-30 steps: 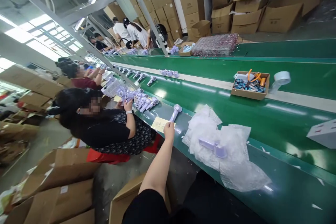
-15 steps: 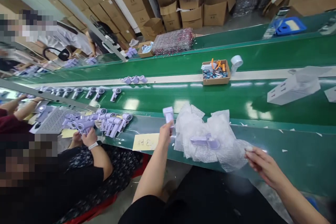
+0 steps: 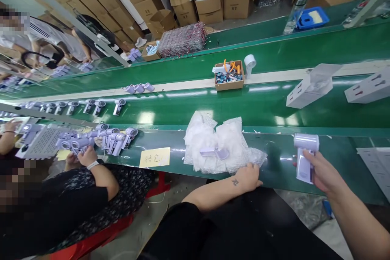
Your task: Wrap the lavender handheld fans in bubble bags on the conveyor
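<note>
My right hand (image 3: 327,170) grips a lavender handheld fan (image 3: 305,158) by its handle, above the bench at the right, with the barrel-shaped head on top. My left hand (image 3: 248,177) is at the near right edge of a pile of bubble-wrap bags (image 3: 195,142), its fingers curled on the corner of a bubble-wrap bag (image 3: 256,157). On top of the pile lies a lavender fan-shaped piece (image 3: 215,152), partly veiled by the wrap.
A yellow handwritten note (image 3: 154,157) lies left of the pile. More fans (image 3: 114,140) are heaped by a co-worker's hands (image 3: 87,156). Across the green belt stand a box of tools (image 3: 229,83), a tape roll (image 3: 250,61) and white boxes (image 3: 310,87).
The fan that was in my left hand is now in my right hand, farther right. My left hand has moved right to the bag's edge. The view has shifted right.
</note>
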The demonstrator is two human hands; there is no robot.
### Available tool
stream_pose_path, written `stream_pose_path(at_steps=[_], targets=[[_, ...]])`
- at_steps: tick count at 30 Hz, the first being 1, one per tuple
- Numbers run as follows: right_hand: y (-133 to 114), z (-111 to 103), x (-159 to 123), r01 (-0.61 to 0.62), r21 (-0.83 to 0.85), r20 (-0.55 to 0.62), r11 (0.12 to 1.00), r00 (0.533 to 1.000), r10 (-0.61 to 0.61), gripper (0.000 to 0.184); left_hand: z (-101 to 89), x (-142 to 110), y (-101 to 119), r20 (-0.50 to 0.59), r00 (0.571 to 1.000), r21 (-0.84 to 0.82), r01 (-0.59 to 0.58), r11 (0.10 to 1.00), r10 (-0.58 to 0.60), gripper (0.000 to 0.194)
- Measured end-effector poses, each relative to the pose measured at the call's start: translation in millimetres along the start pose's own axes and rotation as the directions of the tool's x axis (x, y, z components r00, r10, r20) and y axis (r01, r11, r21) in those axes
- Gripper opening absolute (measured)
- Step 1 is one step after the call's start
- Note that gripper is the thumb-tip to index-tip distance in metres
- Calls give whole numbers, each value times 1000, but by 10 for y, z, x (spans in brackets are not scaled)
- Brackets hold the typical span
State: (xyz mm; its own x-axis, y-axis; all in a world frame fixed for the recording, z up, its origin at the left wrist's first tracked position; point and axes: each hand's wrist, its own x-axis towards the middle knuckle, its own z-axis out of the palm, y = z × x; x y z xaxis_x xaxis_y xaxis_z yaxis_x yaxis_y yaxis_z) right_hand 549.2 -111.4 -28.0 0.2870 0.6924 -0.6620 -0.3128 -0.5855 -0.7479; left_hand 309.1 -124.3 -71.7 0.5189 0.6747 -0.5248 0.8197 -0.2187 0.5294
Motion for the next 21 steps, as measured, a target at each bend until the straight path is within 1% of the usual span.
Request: stream_pose_path(at_steps=[1, 3, 5, 7, 9, 11, 13, 14, 16, 18, 19, 21], targets=[[21, -144, 9, -50, -4, 14, 999, 999, 50, 35, 63, 28, -14, -1, 1000, 80, 10, 997, -10, 46], [94, -332, 13, -162, 26, 55, 986, 986, 161, 38, 159, 97, -21, 33, 999, 122, 6, 993, -10, 36], [189, -413, 14, -219, 44, 84, 975, 973, 215, 37, 204, 215, 22, 34, 999, 89, -18, 996, 15, 25], [276, -437, 32, -247, 89, 89, 965, 967, 240, 35, 191, 397, 122, 3, 999, 56, -44, 997, 44, 24], [337, -449, 74, -258, 149, 87, 955, 965, 248, 32, 128, 604, 255, -72, 996, 4, -51, 999, 52, 30], [370, -475, 134, -262, 196, 62, 945, 965, 255, 29, 46, 762, 379, -174, 984, -80, -49, 996, 34, 37], [390, -519, 194, -258, 209, 21, 943, 966, 259, 27, -5, 814, 460, -261, 965, -146, -48, 988, 9, 42], [400, -543, 218, -246, 203, 6, 948, 968, 250, 26, -5, 800, 480, -281, 960, -148, -55, 987, 11, 43], [429, -587, 246, -189, 187, -11, 964, 981, 194, 30, 52, 729, 484, -259, 965, -78, -70, 994, 48, 44], [467, -622, 236, -114, 177, -20, 978, 993, 119, 38, 151, 660, 452, -175, 981, 28, -84, 996, 88, 44], [486, -640, 217, -87, 180, -18, 980, 996, 92, 43, 196, 642, 428, -131, 986, 69, -91, 993, 99, 38], [513, -689, 147, -80, 190, 12, 979, 997, 79, 51, 246, 642, 371, -72, 991, 102, -102, 990, 110, 19]])
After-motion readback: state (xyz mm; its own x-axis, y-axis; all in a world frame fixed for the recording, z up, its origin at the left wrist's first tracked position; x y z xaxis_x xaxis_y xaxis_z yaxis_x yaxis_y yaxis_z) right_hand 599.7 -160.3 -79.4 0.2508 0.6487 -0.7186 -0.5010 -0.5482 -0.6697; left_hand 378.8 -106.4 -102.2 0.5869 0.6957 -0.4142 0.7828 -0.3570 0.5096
